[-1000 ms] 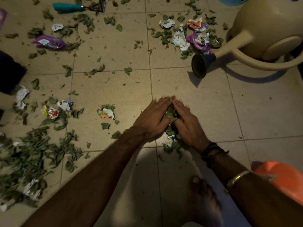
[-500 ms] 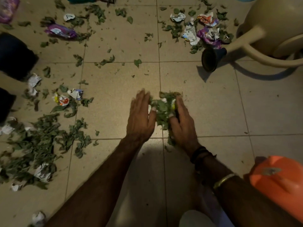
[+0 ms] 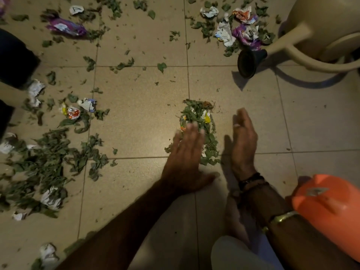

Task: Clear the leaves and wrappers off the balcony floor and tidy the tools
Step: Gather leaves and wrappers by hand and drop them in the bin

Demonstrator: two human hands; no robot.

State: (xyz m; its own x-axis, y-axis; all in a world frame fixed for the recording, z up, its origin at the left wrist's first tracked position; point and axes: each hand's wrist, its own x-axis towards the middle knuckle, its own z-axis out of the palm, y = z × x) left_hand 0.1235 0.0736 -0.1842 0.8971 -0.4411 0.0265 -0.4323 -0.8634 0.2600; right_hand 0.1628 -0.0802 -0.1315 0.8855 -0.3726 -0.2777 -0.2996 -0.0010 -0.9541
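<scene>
Two bare hands flank one small pile of leaves on a littered tile floor.

At the near left lies one broad heap of leaves with crumpled white wrappers in it, and one purple wrapper lies at the far left. In the middle sits the small leaf pile, mixed with yellow and orange scraps. The left hand lies flat over its near left edge, fingers straight and spread. The right hand stands on edge just right of the pile, fingers straight, gripping nothing. The hands are apart. At the far right, four crumpled wrappers cluster beside one beige watering can. One orange plastic object is at the near right.
</scene>
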